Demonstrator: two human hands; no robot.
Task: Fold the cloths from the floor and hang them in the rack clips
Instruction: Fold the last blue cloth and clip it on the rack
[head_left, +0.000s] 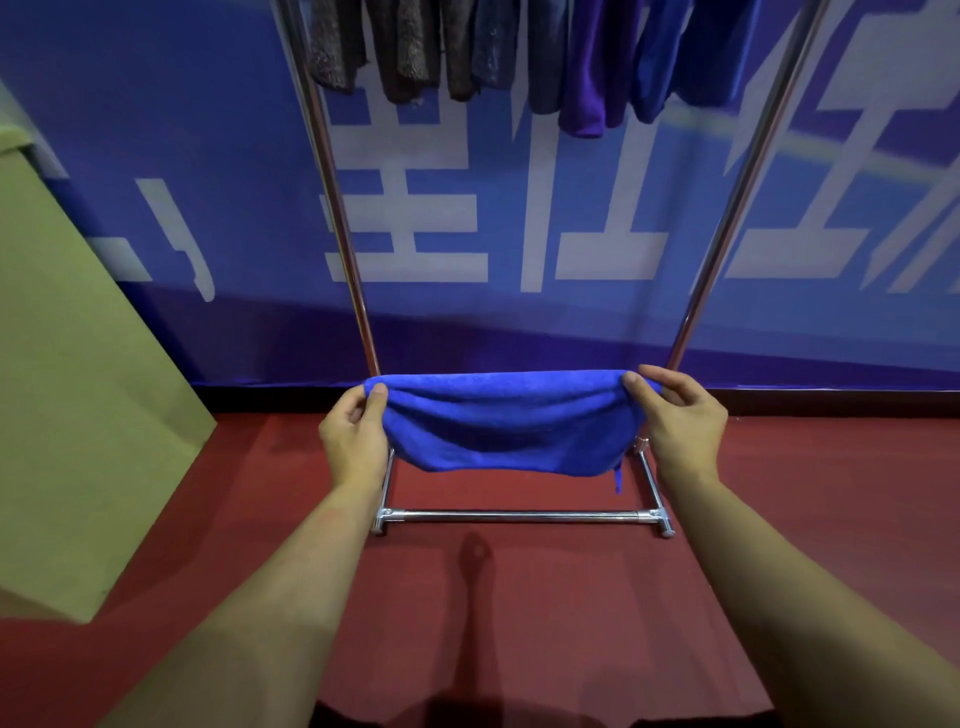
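A bright blue cloth (506, 421) hangs stretched in the air between my two hands, folded over, its lower edge sagging above the floor. My left hand (353, 434) pinches its left top corner between thumb and fingers. My right hand (678, 415) pinches the right top corner. Behind the cloth stands a chrome rack (519, 516) with two slanted uprights and a base bar on the floor. Several cloths (519, 52), brown, dark blue and purple, hang from the top of the rack; the clips are out of view.
A red floor (571, 623) lies under the rack. A blue wall banner (156, 156) with white characters stands close behind it. A large cardboard box (78, 389) fills the left side.
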